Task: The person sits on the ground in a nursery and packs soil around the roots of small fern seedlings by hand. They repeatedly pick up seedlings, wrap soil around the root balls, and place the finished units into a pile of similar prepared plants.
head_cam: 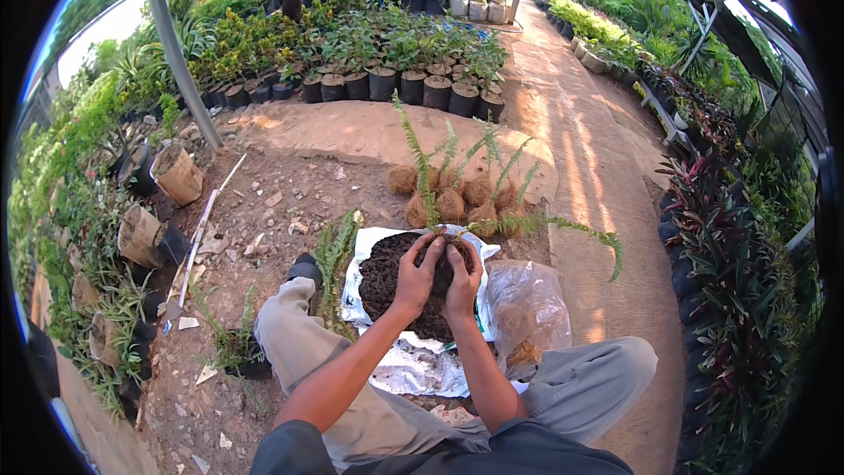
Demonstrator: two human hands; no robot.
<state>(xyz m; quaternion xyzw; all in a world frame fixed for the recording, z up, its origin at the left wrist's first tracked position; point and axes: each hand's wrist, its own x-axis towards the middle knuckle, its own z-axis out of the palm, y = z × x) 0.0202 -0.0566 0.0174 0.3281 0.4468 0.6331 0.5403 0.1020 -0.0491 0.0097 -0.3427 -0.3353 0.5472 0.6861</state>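
Note:
My left hand (417, 274) and my right hand (464, 277) are cupped together, thumbs and fingertips meeting, around the base of a fern (560, 223). One frond arches out to the right; another seems to rise straight up from between the fingers. The root clump is mostly hidden by my hands. Beneath them, dark potting soil (382, 277) fills an opened white plastic sack (422, 369). Beyond the sack sit several brown coconut-fibre balls (451, 204), some with fern fronds. To the right stands a clear plastic bag (537, 297) with fibre inside. Loose fern fronds (335, 251) lie left of the sack.
A potted fern (237, 346) stands by my left knee. White strips (204, 231) lie on the stony ground, near tilted pots (177, 173). Rows of black-bagged plants (395, 82) line the back. A concrete path (587, 178) runs along the right, bordered by reddish-leaved plants (719, 264).

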